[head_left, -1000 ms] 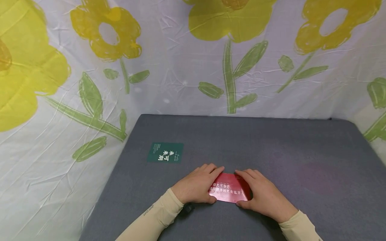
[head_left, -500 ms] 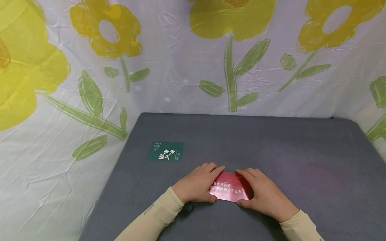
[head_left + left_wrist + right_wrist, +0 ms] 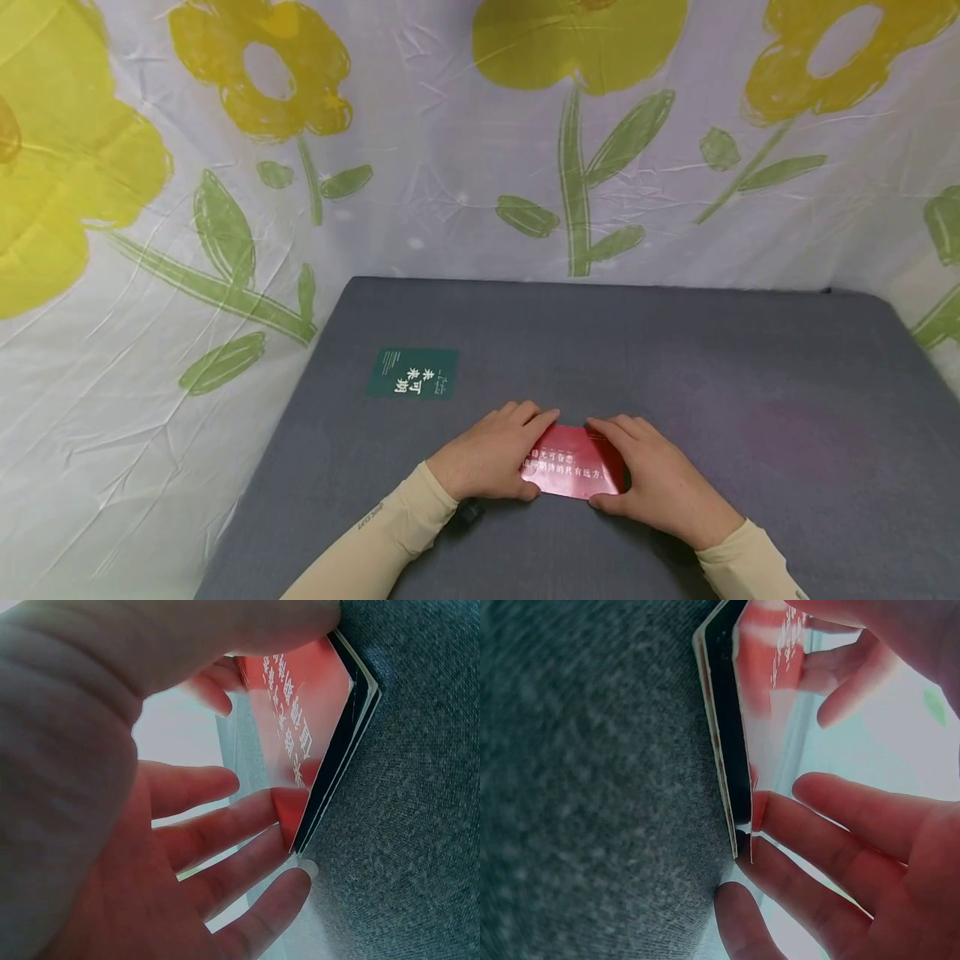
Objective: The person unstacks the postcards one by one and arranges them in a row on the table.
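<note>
A glossy red card (image 3: 572,471) with white printed characters lies at the near middle of the table, on top of a small stack. Dark and pale edges of the cards beneath (image 3: 343,761) show in the left wrist view. My left hand (image 3: 491,457) grips the stack's left end, thumb on the near edge and fingers along the far edge. On the right end, my right hand (image 3: 662,482) has a matching grip. In the right wrist view, a narrow gap separates the red top card (image 3: 761,712) from the lower ones at one corner. The palms cover both ends from above.
A dark green card (image 3: 386,383) with white characters lies flat at the table's left. The grey cloth-covered table (image 3: 675,350) meets a white curtain (image 3: 420,167) printed with yellow flowers behind. A small dark object (image 3: 469,512) shows under the left wrist.
Both hands keep the same grip on the stack. The head view has tilted slightly, so table and curtain sit a little higher in the picture.
</note>
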